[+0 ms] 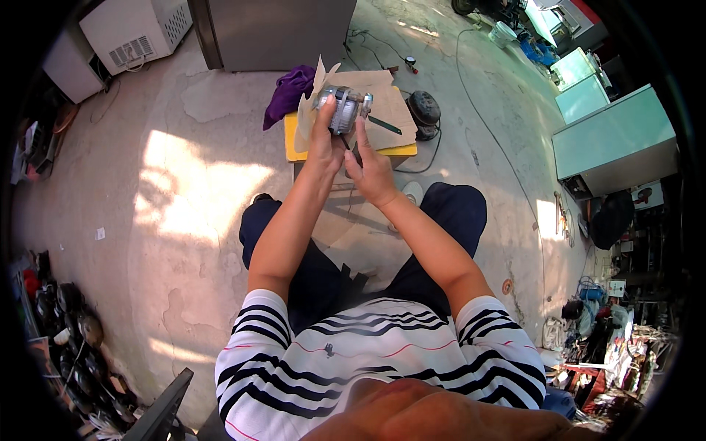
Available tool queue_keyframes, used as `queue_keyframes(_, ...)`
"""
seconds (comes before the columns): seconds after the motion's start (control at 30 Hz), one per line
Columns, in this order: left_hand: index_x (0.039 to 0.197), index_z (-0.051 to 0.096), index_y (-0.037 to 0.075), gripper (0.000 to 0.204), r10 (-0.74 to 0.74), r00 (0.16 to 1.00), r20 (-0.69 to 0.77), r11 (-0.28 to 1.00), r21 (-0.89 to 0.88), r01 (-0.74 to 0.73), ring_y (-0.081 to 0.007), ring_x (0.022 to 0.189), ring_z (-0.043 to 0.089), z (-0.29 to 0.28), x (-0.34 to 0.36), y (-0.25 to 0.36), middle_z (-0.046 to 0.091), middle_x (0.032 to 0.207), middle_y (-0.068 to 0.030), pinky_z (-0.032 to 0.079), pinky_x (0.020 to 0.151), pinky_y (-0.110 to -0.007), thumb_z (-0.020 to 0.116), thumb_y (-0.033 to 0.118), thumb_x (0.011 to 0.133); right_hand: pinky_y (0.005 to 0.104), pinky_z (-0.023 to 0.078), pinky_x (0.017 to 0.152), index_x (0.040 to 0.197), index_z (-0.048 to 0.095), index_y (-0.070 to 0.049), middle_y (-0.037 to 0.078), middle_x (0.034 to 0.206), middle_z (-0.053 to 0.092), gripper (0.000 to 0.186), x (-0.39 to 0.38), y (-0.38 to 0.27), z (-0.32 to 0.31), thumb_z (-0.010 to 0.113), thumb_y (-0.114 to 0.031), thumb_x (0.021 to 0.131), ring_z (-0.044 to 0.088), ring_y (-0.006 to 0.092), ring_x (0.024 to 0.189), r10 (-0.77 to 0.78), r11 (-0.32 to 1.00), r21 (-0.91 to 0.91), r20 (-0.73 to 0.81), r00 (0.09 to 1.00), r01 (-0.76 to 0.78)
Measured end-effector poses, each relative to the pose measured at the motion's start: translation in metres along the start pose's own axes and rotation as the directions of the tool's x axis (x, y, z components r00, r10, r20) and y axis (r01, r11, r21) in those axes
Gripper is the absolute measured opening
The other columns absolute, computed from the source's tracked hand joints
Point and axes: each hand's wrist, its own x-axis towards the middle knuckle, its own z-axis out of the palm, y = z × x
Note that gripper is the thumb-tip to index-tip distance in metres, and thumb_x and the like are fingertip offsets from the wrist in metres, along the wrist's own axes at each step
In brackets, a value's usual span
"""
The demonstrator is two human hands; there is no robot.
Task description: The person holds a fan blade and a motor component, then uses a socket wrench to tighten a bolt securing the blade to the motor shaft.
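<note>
Head view: the left hand [324,140] grips a small grey ribbed metal electric motor [341,108], lifted just above a small yellow-topped desk [293,144] covered with torn brown cardboard [388,103]. The right hand [373,170], just below and right of the motor, has its fingers nearly closed, pinching what looks like a thin dark wire; I cannot tell exactly.

The one-handed hold looks risky: a slip could drop the motor onto the desk or the knees beneath.

A green-handled tool [384,125] lies right of the left hand, and a purple cloth [285,92] lies to its left. Beyond are a cracked concrete floor [184,184], a round black part [423,110], white cabinets and pale green boxes.
</note>
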Motion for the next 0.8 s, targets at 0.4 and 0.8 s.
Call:
queue_keyframes(0.4,0.118,0.061,0.013,0.052,-0.264,0.960,-0.091,0.962,0.041,0.269,-0.0223,0.100,0.065,0.006,-0.016,0.011,0.067,0.109,-0.0074,0.053,0.090,-0.042,0.064,0.056,0.088,0.0404,0.052,0.064,0.150,0.034,-0.021,0.008,0.100,0.065,0.072,0.006,0.051,-0.019,0.069,-0.023,0.087,0.066,0.0300,0.080,-0.026,0.952,-0.307,-0.029,0.999,0.016)
queue_keyframes(0.8,0.121,0.062,0.018,0.069,-0.366,0.902,-0.228,0.796,0.425,0.431,-0.0203,0.098,0.062,-0.002,-0.012,0.018,0.066,0.109,-0.0034,0.049,0.088,-0.042,0.072,0.067,0.074,0.0321,0.053,0.065,0.109,0.061,-0.021,-0.005,0.102,0.063,0.038,0.053,0.079,-0.107,0.073,-0.013,0.074,0.059,0.0181,0.081,-0.288,0.725,-0.661,-0.033,0.957,0.195)
